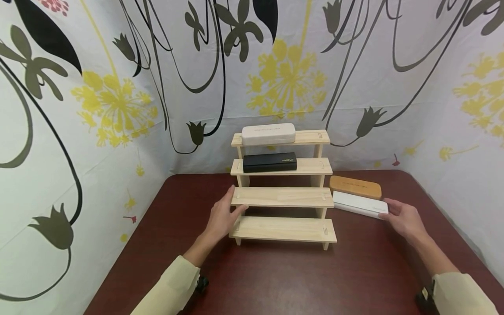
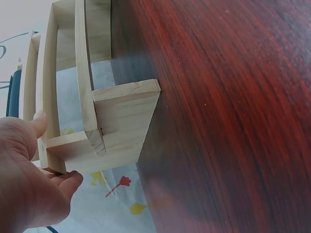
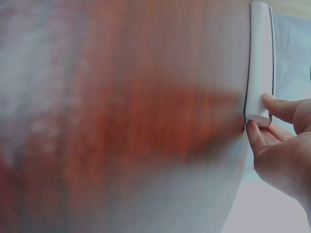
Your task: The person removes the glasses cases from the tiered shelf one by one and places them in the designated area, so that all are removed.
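A pale wooden four-step stand (image 1: 283, 197) sits mid-table. A white case (image 1: 268, 134) lies on its top step and a black case (image 1: 269, 162) on the second. My left hand (image 1: 233, 205) rests with straight fingers against the stand's left end. In the left wrist view, that hand (image 2: 54, 150) brackets the side panel of the stand (image 2: 126, 116). Right of the stand, a flat white case (image 1: 359, 204) lies on the table. My right hand (image 1: 383, 209) pinches its near end. Up close, the thumb and a finger of the right hand (image 3: 261, 117) press the flat white case (image 3: 260, 58).
A tan wood-coloured case (image 1: 355, 187) lies behind the flat white one. The dark red table (image 1: 275, 275) is enclosed by flower-patterned cloth walls (image 1: 98, 109) on three sides. The stand's two lower steps carry nothing.
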Action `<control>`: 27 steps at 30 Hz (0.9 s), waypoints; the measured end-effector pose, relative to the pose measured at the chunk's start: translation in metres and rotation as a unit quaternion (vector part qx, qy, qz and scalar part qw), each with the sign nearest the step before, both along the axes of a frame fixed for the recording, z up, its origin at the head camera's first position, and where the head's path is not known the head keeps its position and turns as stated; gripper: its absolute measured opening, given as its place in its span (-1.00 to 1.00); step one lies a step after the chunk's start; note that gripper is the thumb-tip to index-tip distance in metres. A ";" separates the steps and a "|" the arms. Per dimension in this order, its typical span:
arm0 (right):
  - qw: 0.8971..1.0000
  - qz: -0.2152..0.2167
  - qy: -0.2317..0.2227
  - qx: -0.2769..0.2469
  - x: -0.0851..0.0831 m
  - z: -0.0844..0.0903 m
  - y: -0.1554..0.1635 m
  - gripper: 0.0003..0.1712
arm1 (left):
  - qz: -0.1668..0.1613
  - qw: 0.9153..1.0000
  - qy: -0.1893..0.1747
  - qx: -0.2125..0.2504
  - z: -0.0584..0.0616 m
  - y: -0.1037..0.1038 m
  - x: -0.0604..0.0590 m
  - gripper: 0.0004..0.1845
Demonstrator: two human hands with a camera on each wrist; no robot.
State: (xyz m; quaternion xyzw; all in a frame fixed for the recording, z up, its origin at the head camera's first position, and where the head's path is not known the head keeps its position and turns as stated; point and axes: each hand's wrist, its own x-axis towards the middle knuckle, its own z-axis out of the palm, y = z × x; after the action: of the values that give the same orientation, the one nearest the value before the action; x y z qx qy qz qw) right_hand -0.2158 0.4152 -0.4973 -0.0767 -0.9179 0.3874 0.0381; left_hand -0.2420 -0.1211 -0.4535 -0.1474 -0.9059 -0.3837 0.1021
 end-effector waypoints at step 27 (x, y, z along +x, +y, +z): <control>0.999 0.009 -0.028 0.021 -0.020 0.005 0.008 -0.25 | -0.002 1.000 0.004 0.002 -0.002 0.000 -0.001 -0.09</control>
State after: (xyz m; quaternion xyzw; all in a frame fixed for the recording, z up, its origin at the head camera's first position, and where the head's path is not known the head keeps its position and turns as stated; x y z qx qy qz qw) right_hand -0.2363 0.4234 -0.4927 -0.0786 -0.9271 0.3662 0.0107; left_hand -0.2429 -0.1214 -0.4554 -0.1506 -0.9044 -0.3850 0.1053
